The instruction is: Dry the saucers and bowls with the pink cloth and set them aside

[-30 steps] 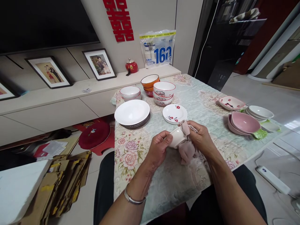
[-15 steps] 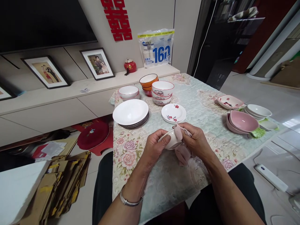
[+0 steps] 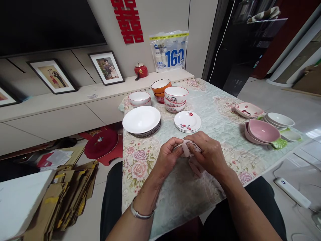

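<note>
My left hand [image 3: 167,160] is closed round the side of a small white bowl [image 3: 179,146], thumb on its near side. Most of the bowl is hidden behind fingers and cloth. A pale pink cloth [image 3: 196,166] is bunched in my right hand [image 3: 209,150], pressed over the bowl's rim and hanging below it. Both hands meet above the near part of the table [image 3: 175,187]. Just beyond them lies a short stack of flower-patterned plates [image 3: 187,120]. Left of that stands a stack of large white plates [image 3: 141,119].
White bowls with red rims [image 3: 176,95], orange bowls [image 3: 160,86] and another white bowl stack [image 3: 139,98] stand farther back. On the right are pink bowls [image 3: 263,130], a spotted dish [image 3: 248,109] and small white bowls [image 3: 279,119]. Flattened cardboard [image 3: 57,204] lies on the left floor.
The bowl has tilted and now shows far less between my hands. My right hand has moved slightly left and wraps the cloth further over the rim.
</note>
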Demonstrator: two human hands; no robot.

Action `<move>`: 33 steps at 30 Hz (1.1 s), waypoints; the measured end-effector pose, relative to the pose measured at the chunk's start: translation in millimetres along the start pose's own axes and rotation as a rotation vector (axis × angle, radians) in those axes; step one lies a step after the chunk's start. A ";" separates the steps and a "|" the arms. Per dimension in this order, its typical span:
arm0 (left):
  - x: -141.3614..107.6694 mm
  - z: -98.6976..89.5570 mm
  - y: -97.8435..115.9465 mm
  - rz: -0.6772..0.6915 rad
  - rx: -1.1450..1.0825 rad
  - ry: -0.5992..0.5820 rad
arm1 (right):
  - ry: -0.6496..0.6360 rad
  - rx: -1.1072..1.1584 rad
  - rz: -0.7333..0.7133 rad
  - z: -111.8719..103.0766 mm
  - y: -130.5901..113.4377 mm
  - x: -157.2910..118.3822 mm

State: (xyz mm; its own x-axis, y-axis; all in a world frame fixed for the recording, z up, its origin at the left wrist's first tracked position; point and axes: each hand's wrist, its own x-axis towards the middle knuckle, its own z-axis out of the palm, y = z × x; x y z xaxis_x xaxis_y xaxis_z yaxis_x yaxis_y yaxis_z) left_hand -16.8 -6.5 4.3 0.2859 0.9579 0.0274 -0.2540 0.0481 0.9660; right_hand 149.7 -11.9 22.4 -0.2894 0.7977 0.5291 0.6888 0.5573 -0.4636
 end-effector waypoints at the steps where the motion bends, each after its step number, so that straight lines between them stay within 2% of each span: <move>1: 0.3 -0.1 -1.8 0.004 -0.010 0.009 | 0.031 0.018 0.015 2.5 3.4 0.1; 5: 2.2 -2.2 -10.9 -0.001 -0.086 0.083 | 0.173 0.094 0.118 10.9 25.9 0.7; 8: 3.2 -2.8 -14.1 -0.005 -0.143 0.118 | 0.207 0.090 0.146 13.2 30.9 0.7; 13: 2.3 -0.1 -11.3 0.001 -0.160 0.067 | 0.118 0.010 0.101 12.2 -0.6 -0.5; 15: 1.7 1.3 -10.7 0.005 -0.163 0.057 | 0.095 0.023 0.089 11.5 -6.2 -0.3; 22: 2.0 2.3 -15.3 -0.024 -0.180 0.123 | 0.126 0.130 0.250 9.9 24.9 1.4; 29: 1.3 3.1 -12.3 0.009 -0.156 0.076 | 0.072 0.010 0.137 11.4 -11.6 -0.9; 31: 0.8 3.4 -12.7 0.018 -0.146 0.068 | 0.063 0.005 0.150 10.8 -11.3 -0.6; 33: 0.7 3.3 -14.3 0.008 -0.143 0.069 | 0.079 0.027 0.191 9.7 -0.6 0.3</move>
State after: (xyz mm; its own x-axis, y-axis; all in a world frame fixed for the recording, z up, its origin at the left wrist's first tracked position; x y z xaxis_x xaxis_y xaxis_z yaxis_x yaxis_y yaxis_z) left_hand -9.9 -7.5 -8.7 0.2202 0.9754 0.0125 -0.3864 0.0755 0.9192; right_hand 142.7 -9.7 15.9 -0.1012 0.8696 0.4833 0.7077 0.4043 -0.5794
